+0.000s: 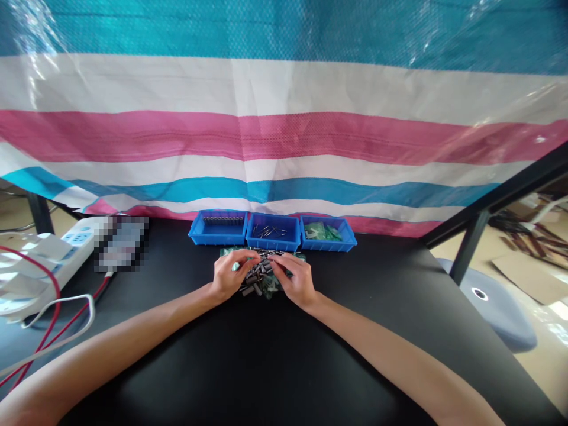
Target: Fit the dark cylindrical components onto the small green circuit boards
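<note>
parts pile [262, 273] nr bin edges [273, 244]

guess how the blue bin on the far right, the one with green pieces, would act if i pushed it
The blue bin would probably slide rather than tip, being low and wide. Its straight, moulded-looking walls suggest stiff plastic. The green pieces lie loosely inside, so they might shift with a hard shove.

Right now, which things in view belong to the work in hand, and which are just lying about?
Apparently in the work:
- left hand, right hand
- pile of small parts
- left bin, middle bin, right bin

Apparently just about:
- power strip
- red cable
- grey stool
- striped sheet
</note>
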### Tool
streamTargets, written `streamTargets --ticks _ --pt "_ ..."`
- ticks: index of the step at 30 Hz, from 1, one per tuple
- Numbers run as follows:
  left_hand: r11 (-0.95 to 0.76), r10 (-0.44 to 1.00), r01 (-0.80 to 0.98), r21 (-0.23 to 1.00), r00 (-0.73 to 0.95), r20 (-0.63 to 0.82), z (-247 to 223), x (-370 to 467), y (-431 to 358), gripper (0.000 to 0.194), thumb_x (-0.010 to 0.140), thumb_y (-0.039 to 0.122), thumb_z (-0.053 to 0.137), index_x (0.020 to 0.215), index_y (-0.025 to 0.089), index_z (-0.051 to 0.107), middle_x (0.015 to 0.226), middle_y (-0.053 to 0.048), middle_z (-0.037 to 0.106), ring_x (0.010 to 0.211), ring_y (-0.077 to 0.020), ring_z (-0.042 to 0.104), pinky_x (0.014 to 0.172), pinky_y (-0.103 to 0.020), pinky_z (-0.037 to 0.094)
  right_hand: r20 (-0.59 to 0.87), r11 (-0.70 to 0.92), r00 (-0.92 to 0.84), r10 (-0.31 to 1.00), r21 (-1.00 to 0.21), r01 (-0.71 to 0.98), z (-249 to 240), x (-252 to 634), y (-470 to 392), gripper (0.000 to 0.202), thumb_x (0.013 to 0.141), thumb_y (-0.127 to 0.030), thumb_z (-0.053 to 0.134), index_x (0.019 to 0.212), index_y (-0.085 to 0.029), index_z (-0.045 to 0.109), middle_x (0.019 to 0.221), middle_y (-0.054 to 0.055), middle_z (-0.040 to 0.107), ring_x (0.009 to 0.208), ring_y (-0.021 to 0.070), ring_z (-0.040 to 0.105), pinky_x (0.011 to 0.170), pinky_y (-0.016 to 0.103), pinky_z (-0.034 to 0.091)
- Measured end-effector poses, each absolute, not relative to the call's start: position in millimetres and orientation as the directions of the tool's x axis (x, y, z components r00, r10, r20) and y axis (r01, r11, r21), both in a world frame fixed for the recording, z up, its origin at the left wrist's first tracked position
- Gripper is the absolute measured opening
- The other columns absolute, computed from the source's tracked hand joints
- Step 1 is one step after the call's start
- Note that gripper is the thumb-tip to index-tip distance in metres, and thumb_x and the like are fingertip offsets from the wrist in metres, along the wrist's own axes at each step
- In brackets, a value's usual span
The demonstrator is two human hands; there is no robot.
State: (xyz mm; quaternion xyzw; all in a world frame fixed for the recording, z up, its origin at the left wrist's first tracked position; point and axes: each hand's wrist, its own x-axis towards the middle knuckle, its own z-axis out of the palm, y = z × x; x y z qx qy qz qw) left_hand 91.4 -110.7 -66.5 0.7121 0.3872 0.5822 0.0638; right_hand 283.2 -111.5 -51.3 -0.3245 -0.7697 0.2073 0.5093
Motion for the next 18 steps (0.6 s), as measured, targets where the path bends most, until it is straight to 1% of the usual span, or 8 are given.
streamTargets --ticks 5,10,18 --pt "-0.696 0.624 0.485 0.530 0.043 0.780 -64.5 91.4 -112.0 0.011 0.082 0.022 0.070 0.091 0.018 0.065 0.078 -0.001 0.075 0.066 -0.0115 0.070 0.064 -0.020 0.057 0.640 0.715 -0.321 0.698 -0.644 0.271 -49.9 283.7 -111.6 0.020 0.093 -0.018 0.051 0.103 -0.015 0.068 0.082 0.006 0.064 0.073 0.0145 0.062 0.068 0.025 0.051" --pt "-0.695 0.620 0.508 0.509 0.063 0.782 -61.5 91.8 -113.7 0.010 0.081 0.021 0.070 0.090 0.019 0.065 0.078 0.000 0.075 0.063 -0.0102 0.069 0.063 -0.019 0.056 0.646 0.739 -0.361 0.673 -0.612 0.282 -51.4 284.4 -112.0 0.022 0.095 -0.019 0.048 0.105 -0.015 0.067 0.076 0.004 0.057 0.067 0.0134 0.056 0.061 0.024 0.048" --pt "-0.694 0.624 0.499 0.519 0.058 0.779 -60.1 92.3 -114.1 0.010 0.082 0.024 0.069 0.089 0.019 0.065 0.077 -0.001 0.075 0.060 -0.0107 0.069 0.059 -0.019 0.056 0.641 0.746 -0.383 0.665 -0.600 0.290 -50.8 284.5 -111.6 0.024 0.096 -0.021 0.045 0.103 -0.015 0.067 0.071 0.003 0.053 0.061 0.0124 0.052 0.056 0.023 0.044"
